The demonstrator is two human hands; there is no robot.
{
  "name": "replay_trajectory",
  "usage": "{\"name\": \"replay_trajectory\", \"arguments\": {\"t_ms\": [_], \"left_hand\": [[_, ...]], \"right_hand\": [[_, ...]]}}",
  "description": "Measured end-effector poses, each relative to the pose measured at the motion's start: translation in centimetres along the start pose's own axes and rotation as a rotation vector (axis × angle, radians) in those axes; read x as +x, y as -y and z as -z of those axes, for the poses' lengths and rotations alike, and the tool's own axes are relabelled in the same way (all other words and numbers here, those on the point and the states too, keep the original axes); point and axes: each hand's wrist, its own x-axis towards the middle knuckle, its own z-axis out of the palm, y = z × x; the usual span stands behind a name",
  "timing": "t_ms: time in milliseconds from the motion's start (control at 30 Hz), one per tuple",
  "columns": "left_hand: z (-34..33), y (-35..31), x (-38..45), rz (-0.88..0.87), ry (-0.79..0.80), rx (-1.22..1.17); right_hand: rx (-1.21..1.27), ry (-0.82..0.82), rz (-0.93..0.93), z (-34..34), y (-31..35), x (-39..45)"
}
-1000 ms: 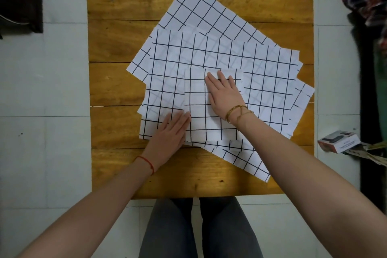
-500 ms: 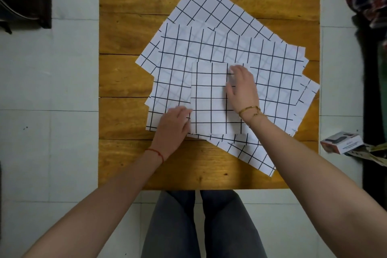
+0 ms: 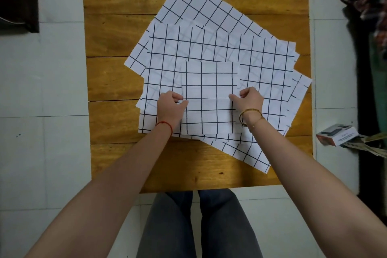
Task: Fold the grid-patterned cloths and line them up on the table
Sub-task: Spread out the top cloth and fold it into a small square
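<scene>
We pinched the folded cloth (image 3: 209, 98) at its side edges, left hand (image 3: 170, 109) and right hand (image 3: 250, 100), atop the unfolded cloths (image 3: 261, 63) mid-table (image 3: 117, 81); we judged lifting it could loosen the fold or drag those beneath.

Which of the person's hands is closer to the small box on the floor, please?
The right hand: it grips the folded cloth's right edge, on the side toward the box. The left hand grips the cloth's left edge, farther away.
</scene>
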Motion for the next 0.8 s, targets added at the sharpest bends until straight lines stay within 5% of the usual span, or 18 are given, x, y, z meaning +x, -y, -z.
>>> {"name": "replay_trajectory", "arguments": {"t_ms": [800], "left_hand": [[3.8,-1.4,0.9,0.352,0.303,-0.41]], "right_hand": [[0.367,0.345,-0.078,2.5,0.7,0.0]]}}
